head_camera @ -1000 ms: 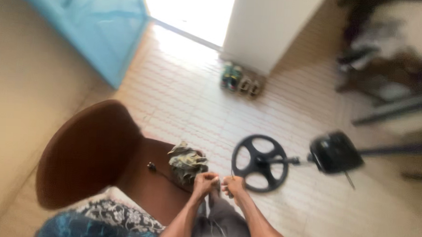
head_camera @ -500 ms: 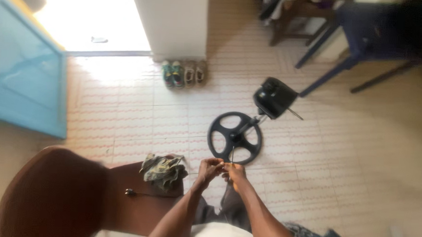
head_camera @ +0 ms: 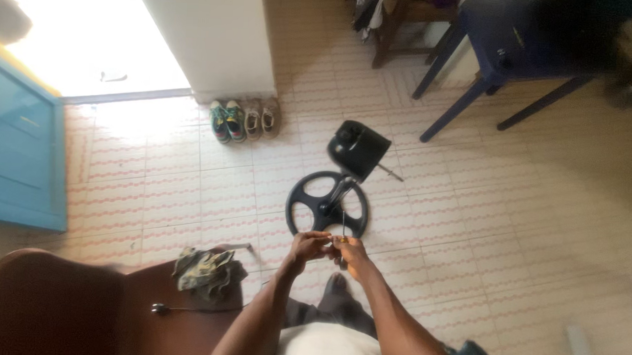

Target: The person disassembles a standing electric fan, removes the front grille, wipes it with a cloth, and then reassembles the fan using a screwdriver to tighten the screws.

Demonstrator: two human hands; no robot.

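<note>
Hands (head_camera: 327,247) pinch a thin, dark, upright rod (head_camera: 343,225).

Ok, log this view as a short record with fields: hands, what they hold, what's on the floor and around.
left hand: meets the right hand in front of the body, fingers pinched on something small
right hand: grips a thin upright tool
floor: black wheel-shaped disc joined to a black box
by the wall: shoes in a row
left: crumpled cloth on a brown seat
behind: blue chair
</note>
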